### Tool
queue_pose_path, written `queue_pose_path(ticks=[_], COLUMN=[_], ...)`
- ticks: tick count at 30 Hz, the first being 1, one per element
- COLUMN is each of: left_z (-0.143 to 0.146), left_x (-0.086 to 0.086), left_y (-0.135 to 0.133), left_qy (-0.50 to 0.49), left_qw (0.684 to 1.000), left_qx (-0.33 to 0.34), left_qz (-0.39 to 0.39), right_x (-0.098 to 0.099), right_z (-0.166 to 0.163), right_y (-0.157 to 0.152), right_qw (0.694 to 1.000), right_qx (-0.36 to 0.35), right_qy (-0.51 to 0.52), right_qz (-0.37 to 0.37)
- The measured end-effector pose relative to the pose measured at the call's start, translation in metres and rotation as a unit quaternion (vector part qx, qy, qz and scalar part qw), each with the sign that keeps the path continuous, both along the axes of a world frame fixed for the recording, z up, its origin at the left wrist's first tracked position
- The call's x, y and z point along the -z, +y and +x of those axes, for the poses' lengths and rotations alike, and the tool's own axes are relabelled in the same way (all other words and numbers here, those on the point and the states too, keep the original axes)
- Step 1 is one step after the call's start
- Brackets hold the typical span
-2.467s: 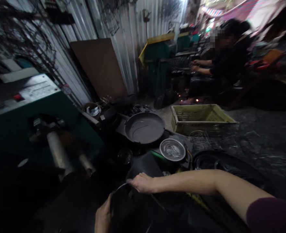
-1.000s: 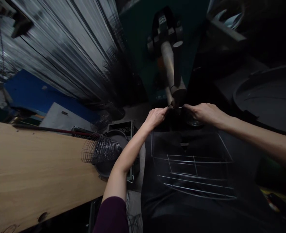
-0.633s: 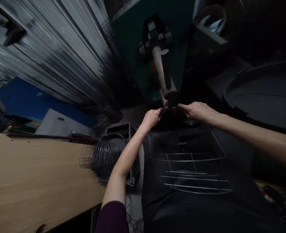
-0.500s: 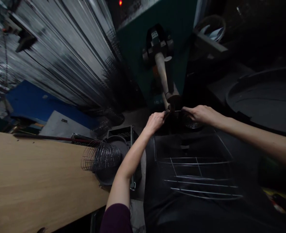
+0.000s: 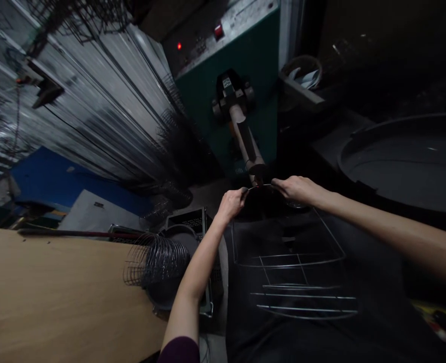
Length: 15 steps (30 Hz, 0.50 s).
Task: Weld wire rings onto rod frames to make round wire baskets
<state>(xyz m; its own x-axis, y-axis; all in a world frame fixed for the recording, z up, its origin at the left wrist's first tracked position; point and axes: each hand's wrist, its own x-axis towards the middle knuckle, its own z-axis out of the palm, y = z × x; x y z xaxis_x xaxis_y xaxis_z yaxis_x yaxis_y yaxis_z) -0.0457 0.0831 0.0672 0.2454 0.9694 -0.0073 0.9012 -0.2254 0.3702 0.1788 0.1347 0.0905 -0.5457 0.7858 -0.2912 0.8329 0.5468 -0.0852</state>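
Since the earlier frame, your hands have dropped lower in view and more of the machine shows. Your left hand (image 5: pixel 230 205) and right hand (image 5: pixel 297 190) are both closed in pinches on the top wire of the wire rack (image 5: pixel 302 296), just below the machine arm (image 5: pixel 245 146). Keep both pinches level. Your fingers hide the wire where they grip; the rack's lower end is lost in shadow.

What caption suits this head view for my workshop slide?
Left hand and right hand grip a wire basket frame in front of a green machine.
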Motion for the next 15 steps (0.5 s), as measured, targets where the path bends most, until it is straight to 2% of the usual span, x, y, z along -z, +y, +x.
queue_pose_path(ticks=[7,12,15], left_z=[-0.005,-0.004,0.001], left_x=[-0.002,0.004,0.009], left_y=[-0.004,-0.002,-0.001], left_qy=[-0.021,-0.025,-0.037], left_qw=[1.000,1.000,0.999], left_qx=[0.001,-0.005,-0.016], left_qz=[-0.010,-0.004,0.000], right_x=[-0.006,-0.004,0.001], right_z=[-0.006,0.026,0.045], right_y=[-0.002,0.002,0.001], right_qw=[0.999,0.971,0.962], right_qx=[0.020,0.081,0.089], right_qy=[0.034,0.130,0.154], right_qz=[-0.037,-0.185,-0.209])
